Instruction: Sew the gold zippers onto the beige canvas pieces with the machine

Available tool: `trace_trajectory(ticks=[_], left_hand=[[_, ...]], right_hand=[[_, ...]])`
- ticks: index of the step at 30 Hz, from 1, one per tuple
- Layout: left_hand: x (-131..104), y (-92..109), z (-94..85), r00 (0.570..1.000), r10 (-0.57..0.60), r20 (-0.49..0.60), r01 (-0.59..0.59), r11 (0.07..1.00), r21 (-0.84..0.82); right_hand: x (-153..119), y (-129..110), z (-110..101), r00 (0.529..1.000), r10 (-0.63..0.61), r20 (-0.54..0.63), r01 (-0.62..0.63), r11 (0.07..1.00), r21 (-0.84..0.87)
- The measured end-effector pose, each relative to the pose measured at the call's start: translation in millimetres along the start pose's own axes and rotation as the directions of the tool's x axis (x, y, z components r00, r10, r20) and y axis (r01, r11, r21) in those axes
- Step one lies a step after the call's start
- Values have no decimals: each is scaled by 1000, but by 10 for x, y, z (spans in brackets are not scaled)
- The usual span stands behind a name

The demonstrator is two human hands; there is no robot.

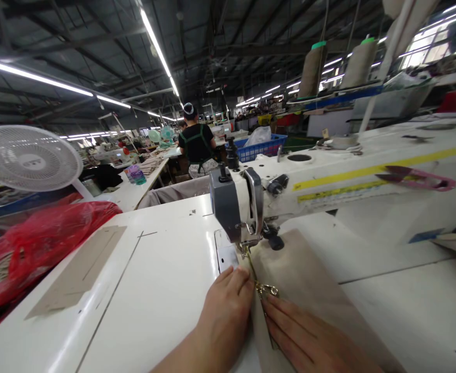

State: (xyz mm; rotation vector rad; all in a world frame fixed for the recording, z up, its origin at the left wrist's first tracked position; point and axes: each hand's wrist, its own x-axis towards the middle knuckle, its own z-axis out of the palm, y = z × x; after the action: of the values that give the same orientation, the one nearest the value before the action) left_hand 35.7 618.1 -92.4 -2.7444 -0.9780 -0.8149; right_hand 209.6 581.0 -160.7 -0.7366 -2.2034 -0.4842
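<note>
Beige fabric (305,269) lies under the head of a white and grey sewing machine (225,202). A narrow metal zipper with a gold-coloured slider and pull (267,290) runs along the fabric, toward the presser foot (247,246). My left hand (228,316) is just in front of the foot, its fingers curled together on the fabric's left edge beside the zipper. My right hand (309,336) rests flat on the fabric, fingers stretched out, the fingertips touching the zipper near the pull. The needle tip is too small to make out.
Pink-handled thread snips (418,177) lie on the machine arm. Flat brown pattern pieces (80,269) and a red plastic bag (37,238) are at the table's left. A white fan (29,158) stands behind. Ahead are a blue basket (261,147) and a seated person (197,140).
</note>
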Motion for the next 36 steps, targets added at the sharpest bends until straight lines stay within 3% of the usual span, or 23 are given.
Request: trace_trajectory(ticks=[2, 6, 9, 13, 17, 18, 22, 24, 26, 28, 31, 34, 36], left_hand=[[23, -19, 5, 1000, 6, -12, -6, 1000, -2], [81, -67, 32, 999, 15, -46, -16, 1000, -13], [113, -116, 71, 999, 3, -53, -4, 1000, -21], [119, -184, 115, 998, -35, -50, 33, 998, -48], [94, -203, 102, 994, 0, -111, -10, 996, -86], [87, -199, 94, 992, 14, -124, -25, 996, -84], [64, -159, 79, 989, 2, -151, -14, 997, -75], [56, -138, 85, 989, -30, -146, 19, 997, -80], [49, -124, 95, 989, -58, -134, 47, 995, -84], [42, -118, 106, 991, -79, -110, 69, 993, -96], [38, -122, 115, 993, -106, -58, 99, 988, -118], [44, -138, 114, 992, -125, -6, 123, 987, -99], [52, -156, 113, 991, -130, 24, 132, 988, -77]], right_hand=[[56, 31, -47, 997, 25, -68, -26, 1000, -17], [228, 118, -167, 998, -60, 14, 60, 997, -49], [311, 183, -191, 995, -48, -90, 37, 992, -121], [344, 212, -135, 994, -77, 82, 85, 992, -94], [268, 160, 36, 983, 47, -179, -62, 995, -78], [247, 155, 55, 980, 52, -192, -67, 995, -73], [246, 205, -89, 993, -104, 51, 106, 994, -40], [303, 242, -234, 990, -123, 69, 125, 992, -20], [383, 278, -349, 996, -49, 74, 45, 997, 59], [473, 331, -381, 986, 101, 132, -122, 980, 157], [600, 459, -256, 913, 342, 220, -375, 918, 127], [694, 599, -59, 873, 415, 256, -444, 893, 69], [734, 669, 17, 893, 372, 255, -408, 907, 107]])
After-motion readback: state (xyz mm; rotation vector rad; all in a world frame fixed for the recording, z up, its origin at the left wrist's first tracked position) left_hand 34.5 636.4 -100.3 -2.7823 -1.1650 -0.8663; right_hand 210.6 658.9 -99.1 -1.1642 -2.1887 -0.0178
